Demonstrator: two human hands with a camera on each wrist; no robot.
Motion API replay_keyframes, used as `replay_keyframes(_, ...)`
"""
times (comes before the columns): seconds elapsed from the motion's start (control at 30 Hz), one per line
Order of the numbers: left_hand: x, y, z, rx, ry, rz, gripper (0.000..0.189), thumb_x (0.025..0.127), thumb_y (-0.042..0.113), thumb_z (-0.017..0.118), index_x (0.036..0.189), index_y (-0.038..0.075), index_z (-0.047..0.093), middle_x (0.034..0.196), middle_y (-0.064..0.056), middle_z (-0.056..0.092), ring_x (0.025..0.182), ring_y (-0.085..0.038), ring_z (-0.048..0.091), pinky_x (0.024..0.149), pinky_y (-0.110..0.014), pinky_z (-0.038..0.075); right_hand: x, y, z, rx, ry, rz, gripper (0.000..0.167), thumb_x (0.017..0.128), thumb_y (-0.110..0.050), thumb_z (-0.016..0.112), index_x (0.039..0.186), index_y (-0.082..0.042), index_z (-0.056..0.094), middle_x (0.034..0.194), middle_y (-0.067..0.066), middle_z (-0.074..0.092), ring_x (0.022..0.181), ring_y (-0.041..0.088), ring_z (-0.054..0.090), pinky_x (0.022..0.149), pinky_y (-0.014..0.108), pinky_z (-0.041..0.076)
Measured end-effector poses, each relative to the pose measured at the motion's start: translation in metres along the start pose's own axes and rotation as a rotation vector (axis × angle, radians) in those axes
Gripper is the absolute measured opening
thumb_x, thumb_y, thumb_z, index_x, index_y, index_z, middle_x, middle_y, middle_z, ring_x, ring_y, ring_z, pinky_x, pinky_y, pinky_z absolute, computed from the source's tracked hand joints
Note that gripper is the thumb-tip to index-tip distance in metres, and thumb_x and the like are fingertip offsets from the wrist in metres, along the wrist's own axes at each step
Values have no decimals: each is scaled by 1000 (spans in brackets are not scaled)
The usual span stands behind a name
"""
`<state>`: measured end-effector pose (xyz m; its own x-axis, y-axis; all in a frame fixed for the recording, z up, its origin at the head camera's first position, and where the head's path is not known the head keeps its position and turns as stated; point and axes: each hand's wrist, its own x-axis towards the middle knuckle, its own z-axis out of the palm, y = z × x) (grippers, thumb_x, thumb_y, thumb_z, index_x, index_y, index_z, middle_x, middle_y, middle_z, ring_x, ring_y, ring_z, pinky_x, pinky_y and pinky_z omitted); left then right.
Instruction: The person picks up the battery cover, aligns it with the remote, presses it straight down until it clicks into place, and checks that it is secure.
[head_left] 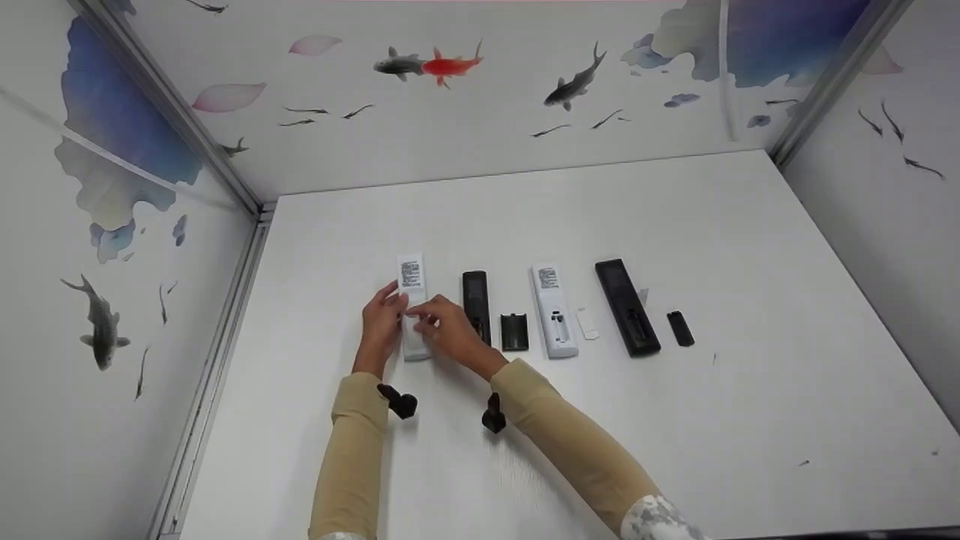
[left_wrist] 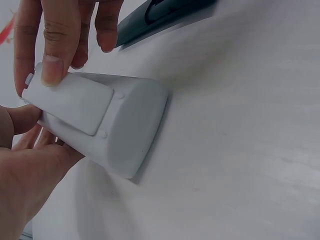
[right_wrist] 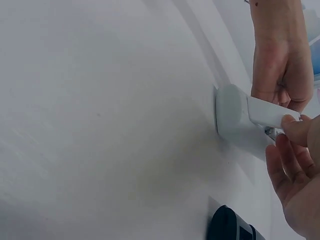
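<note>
A white remote control (head_left: 412, 274) lies back side up at the left of the row, a printed label on its far part. My left hand (head_left: 381, 324) grips it along its left side. My right hand (head_left: 454, 330) pinches the raised end of its white battery cover (left_wrist: 82, 102), thumb on one face and fingers at the edge. The cover's other end sits at the near end of the remote. In the right wrist view, a bit of metal (right_wrist: 271, 132) shows under the tilted cover. My hands hide most of the compartment.
To the right lie a black remote (head_left: 475, 292), a wide black cover (head_left: 514, 332), a second white remote (head_left: 546, 300) with its compartment uncovered, a white cover (head_left: 588, 324), a larger black remote (head_left: 626, 304) and a small black cover (head_left: 681, 328). Printed walls enclose the white table (head_left: 675, 450).
</note>
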<state>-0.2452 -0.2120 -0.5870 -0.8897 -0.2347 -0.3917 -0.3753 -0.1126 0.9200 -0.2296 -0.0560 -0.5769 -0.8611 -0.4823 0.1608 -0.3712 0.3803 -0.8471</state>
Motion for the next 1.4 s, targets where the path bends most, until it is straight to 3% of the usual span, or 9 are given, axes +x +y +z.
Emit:
replay_keyframes(0.2,-1,1,1,-15,-1,-8,49,104,18,53,152,13,42,153,-12,49,139,-23,49,113,-39,41,-1,4,4,-13,25,9,35,93,-2,67,128,-8,69,102,12,66,94,21,66,81,24,54)
replay_keyframes(0.37,-1,1,1,3,1,6,50,104,19,54,152,12,42,154,-13,48,141,-24,47,117,-40,38,-1,5,8,7,65,23,42,92,0,68,133,-1,61,104,13,66,96,22,67,84,28,56)
replay_keyframes(0.5,-2,0,0,-4,8,1,50,104,18,55,151,11,43,154,-15,48,141,-24,47,117,-40,38,-2,5,11,34,87,45,42,91,2,69,132,1,60,105,14,66,99,23,67,87,31,56)
replay_keyframes(0.83,0,1,-1,-14,2,-2,50,105,20,53,153,11,41,155,-14,46,143,-23,46,117,-39,38,-3,5,16,33,155,14,37,89,1,71,125,2,63,104,15,64,98,25,66,85,28,56)
replay_keyframes(1.03,-1,-1,-1,-87,-8,22,50,104,15,53,152,7,40,153,-17,48,139,-25,49,113,-39,40,-4,7,19,-12,195,7,42,88,-2,74,127,3,60,108,17,60,98,27,63,85,32,54)
replay_keyframes(1.23,-2,-1,-1,-93,-14,-2,51,105,17,51,154,10,38,155,-14,46,139,-24,48,115,-40,39,-4,8,22,35,213,89,51,87,-5,75,134,1,55,119,19,56,106,28,61,85,31,54)
replay_keyframes(1.4,-3,-1,-1,-124,-14,-13,50,105,16,51,154,10,38,156,-14,45,140,-23,47,116,-39,38,-6,9,23,115,182,168,52,90,-7,73,138,1,53,128,19,57,115,29,62,92,34,55)
